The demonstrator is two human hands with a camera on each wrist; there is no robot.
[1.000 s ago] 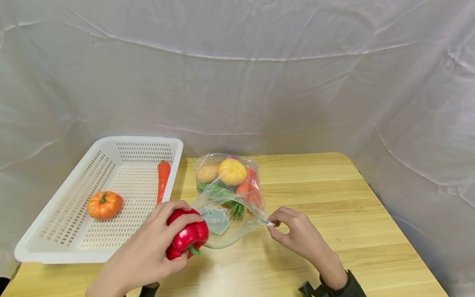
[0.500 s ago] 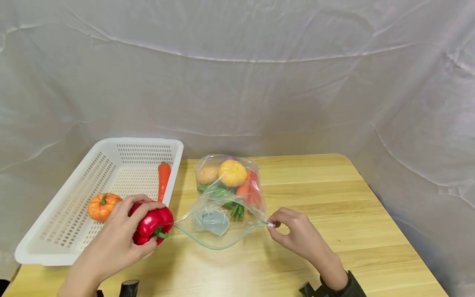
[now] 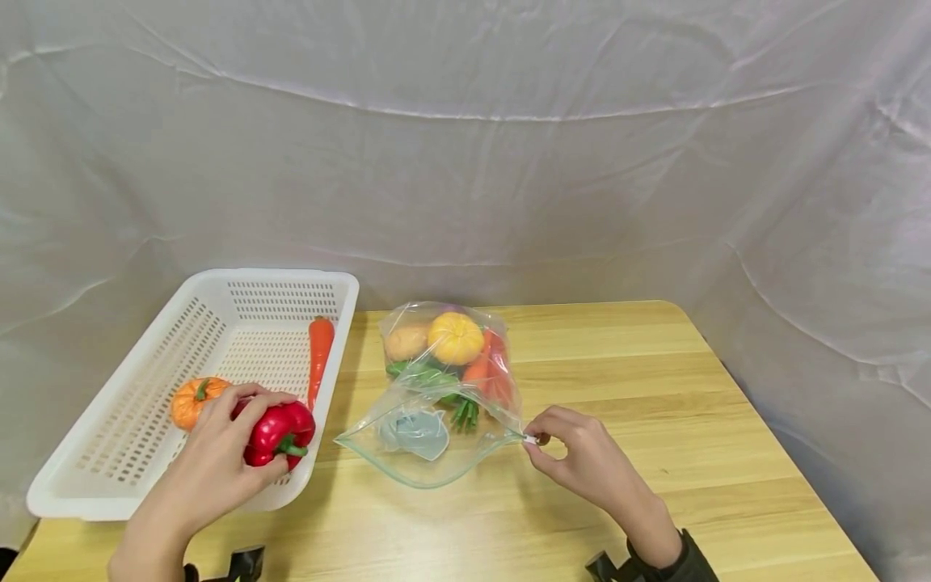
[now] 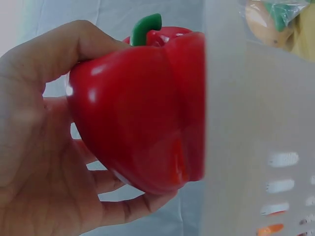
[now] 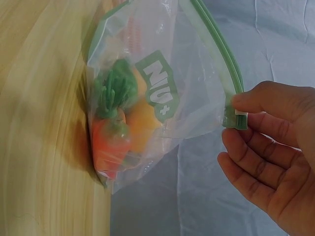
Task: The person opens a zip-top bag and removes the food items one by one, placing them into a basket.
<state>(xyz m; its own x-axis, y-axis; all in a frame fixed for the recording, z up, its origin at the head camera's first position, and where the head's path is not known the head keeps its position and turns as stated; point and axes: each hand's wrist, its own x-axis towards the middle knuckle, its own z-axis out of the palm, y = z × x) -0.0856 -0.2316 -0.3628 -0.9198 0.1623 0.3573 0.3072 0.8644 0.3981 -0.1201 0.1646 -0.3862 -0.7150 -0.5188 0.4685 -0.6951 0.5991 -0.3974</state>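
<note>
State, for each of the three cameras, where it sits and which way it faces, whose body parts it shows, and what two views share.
Head: worn on the head, looks down at table, white basket and zip bag; both hands show.
Left wrist: faces left hand gripping red pepper beside the basket wall.
Right wrist: faces right hand pinching the bag's slider.
Shared: pepper in head and left wrist; bag in head and right wrist.

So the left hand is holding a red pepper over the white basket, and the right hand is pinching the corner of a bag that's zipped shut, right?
Not quite. The bag is not zipped shut: the head view shows its mouth gaping open toward the person. The rest holds: the left hand grips the red pepper over the white basket, and the right hand pinches the bag's corner at the zip.
</note>
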